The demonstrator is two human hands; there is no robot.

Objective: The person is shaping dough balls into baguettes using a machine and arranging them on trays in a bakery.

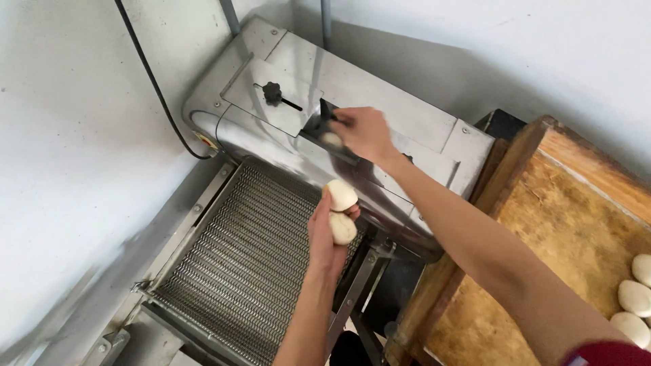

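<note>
Pale dough balls (342, 211) sit clasped in the left hand (327, 234); right hand (365, 133) pinches another dough piece (331, 139).

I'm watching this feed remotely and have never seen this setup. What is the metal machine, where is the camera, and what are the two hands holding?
The single picture comes from a camera worn on the person's head, looking down at their own arms. The big steel machine stands in a corner against pale walls and looks like a dough roller or sheeter: a slot on top, and a wire mesh conveyor belt below it. The left hand hovers over the belt, holding two dough balls, one stacked above the other. The right hand is at the slot with another dough piece at its fingertips; whether it grips or just touches it is unclear. At right is a worn wooden table with more dough balls at its edge. A black cable runs down the wall.
</note>
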